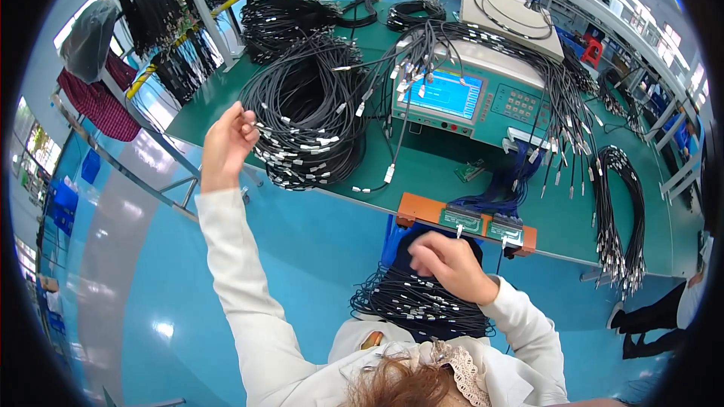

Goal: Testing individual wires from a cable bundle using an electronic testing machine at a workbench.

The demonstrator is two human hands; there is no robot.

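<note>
Cables point(302, 139) are probably best eased out singly; the left hand point(230, 139) and right hand point(451, 265) have curled fingers (whether gripping anything, I cannot tell).

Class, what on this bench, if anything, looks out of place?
Nothing looks spilled or damaged. Untidy, though: cable ends dangle in front of the screen of the tester, partly blocking it, and a bundle at right overhangs the table.

A thick coil of black, white-tagged cables point(313, 134) lies on the table point(566, 226), a similar bundle point(418, 303) below its edge
</note>
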